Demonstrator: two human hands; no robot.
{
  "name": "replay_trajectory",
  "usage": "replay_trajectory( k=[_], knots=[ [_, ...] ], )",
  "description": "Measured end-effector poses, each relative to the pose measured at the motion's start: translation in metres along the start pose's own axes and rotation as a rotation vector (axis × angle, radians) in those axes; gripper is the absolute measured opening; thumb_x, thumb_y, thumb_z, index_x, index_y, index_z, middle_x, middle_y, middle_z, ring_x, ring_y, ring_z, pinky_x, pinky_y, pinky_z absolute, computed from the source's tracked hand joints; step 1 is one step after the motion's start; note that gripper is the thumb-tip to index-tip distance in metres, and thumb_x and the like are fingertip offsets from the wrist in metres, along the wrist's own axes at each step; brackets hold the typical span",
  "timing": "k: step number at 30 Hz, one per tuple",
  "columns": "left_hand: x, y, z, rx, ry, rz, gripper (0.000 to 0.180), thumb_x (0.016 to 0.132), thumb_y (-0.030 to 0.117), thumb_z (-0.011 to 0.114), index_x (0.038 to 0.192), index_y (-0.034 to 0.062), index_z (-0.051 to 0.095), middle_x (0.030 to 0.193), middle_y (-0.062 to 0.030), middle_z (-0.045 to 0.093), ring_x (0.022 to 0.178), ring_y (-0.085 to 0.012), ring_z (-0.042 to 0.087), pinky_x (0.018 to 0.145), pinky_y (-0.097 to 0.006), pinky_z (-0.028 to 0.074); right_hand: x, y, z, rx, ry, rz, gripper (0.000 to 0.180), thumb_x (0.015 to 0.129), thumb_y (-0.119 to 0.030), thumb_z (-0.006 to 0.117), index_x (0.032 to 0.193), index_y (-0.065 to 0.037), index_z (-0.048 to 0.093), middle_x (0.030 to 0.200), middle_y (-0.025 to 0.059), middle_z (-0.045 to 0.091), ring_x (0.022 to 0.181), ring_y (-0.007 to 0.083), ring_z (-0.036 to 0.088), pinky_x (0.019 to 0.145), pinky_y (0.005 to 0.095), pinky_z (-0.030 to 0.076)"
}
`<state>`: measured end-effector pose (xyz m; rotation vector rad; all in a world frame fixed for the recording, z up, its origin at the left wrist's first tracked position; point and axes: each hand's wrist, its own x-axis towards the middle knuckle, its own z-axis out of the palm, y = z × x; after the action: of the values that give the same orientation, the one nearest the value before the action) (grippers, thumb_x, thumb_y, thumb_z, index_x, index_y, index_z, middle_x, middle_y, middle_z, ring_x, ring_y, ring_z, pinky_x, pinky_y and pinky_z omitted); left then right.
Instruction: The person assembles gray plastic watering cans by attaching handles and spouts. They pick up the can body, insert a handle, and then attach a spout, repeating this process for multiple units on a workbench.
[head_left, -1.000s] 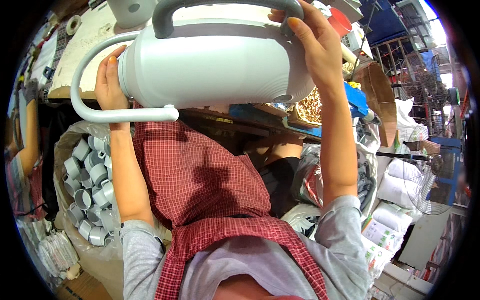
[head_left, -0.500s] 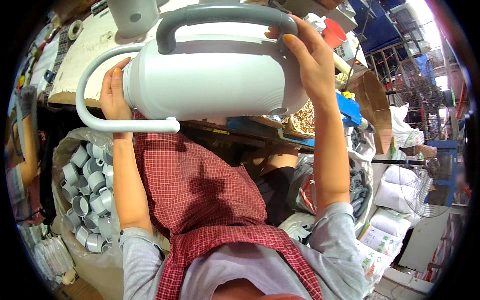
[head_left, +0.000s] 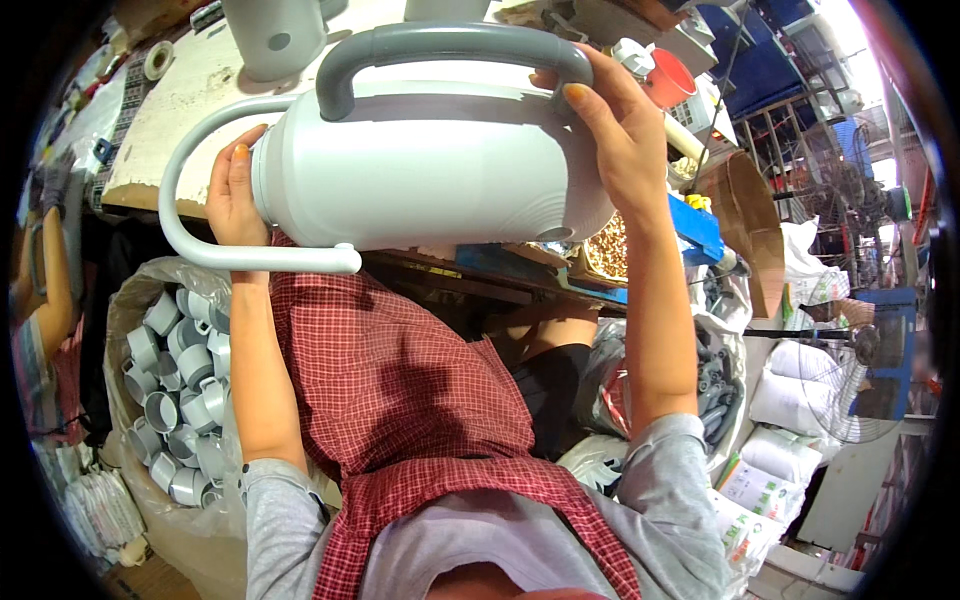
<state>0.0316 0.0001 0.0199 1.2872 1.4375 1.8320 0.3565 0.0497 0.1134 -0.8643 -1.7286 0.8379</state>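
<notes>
A pale grey vacuum jug (head_left: 430, 170) lies sideways in the air before me, held between both hands. Its dark grey side handle (head_left: 450, 42) is uppermost, and a thin pale carrying loop (head_left: 180, 180) curves round its left end. My left hand (head_left: 236, 190) is closed on that left end, inside the loop, with part of the fingers hidden behind the jug. At the right end, my right hand (head_left: 628, 125) grips where the side handle meets the body, thumb on the near side. Another pale grey jug body (head_left: 275, 40) stands on the white worktable (head_left: 170, 120) behind.
A plastic bag of grey cups (head_left: 180, 400) stands at my left. To the right are a tray of small brass-coloured parts (head_left: 608, 245), a bag of dark grey parts (head_left: 712, 390), a red cup (head_left: 670, 78) and a fan (head_left: 850, 370). A person's arm (head_left: 50, 270) shows far left.
The jug and both hands sit slightly lower in the picture, and so does the table behind, so the view has shifted a little. The hold on the jug looks the same.
</notes>
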Motion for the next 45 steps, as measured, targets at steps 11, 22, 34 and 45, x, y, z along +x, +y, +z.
replay_trajectory(
  k=[11, 22, 34, 45],
  knots=[
    [0.0, -0.006, -0.003, -0.043, -0.035, 0.014, 0.035, 0.101, 0.026, 0.042, 0.114, -0.0005, 0.061, 0.106, -0.0102, 0.065, 0.095, -0.0135, 0.06, 0.087, -0.027, 0.047, 0.002, -0.003, 0.002, 0.057, -0.01, 0.035, 0.037, 0.094, -0.011, 0.054, 0.128, 0.005, 0.05, 0.107, 0.0119, 0.066, 0.103, 0.0179, 0.06, 0.093, 0.0295, 0.044],
    [0.007, -0.003, -0.003, 0.003, -0.042, 0.029, 0.035, 0.101, 0.028, 0.043, 0.111, 0.0021, 0.064, 0.103, -0.0091, 0.066, 0.095, -0.014, 0.06, 0.087, -0.028, 0.047, 0.0, 0.008, -0.003, 0.015, -0.055, -0.031, 0.037, 0.095, -0.012, 0.054, 0.127, 0.005, 0.049, 0.104, 0.0102, 0.065, 0.1, 0.0179, 0.06, 0.091, 0.0305, 0.046],
    [0.006, -0.002, 0.001, -0.006, -0.034, 0.016, 0.035, 0.101, 0.028, 0.043, 0.111, 0.0031, 0.065, 0.103, -0.0091, 0.066, 0.095, -0.0147, 0.06, 0.087, -0.028, 0.047, 0.001, 0.006, -0.006, -0.179, -0.024, -0.019, 0.036, 0.091, -0.008, 0.058, 0.125, 0.003, 0.052, 0.099, 0.0074, 0.069, 0.094, 0.0118, 0.063, 0.086, 0.0256, 0.048],
    [0.003, 0.011, -0.006, 0.061, -0.008, 0.046, 0.035, 0.101, 0.028, 0.043, 0.111, 0.0028, 0.064, 0.103, -0.0087, 0.066, 0.095, -0.0145, 0.059, 0.088, -0.029, 0.045, -0.012, -0.004, -0.003, -0.43, 0.045, 0.02, 0.037, 0.088, -0.009, 0.06, 0.124, -0.001, 0.056, 0.099, 0.0118, 0.07, 0.092, 0.0175, 0.066, 0.082, 0.0297, 0.05]
  ],
)
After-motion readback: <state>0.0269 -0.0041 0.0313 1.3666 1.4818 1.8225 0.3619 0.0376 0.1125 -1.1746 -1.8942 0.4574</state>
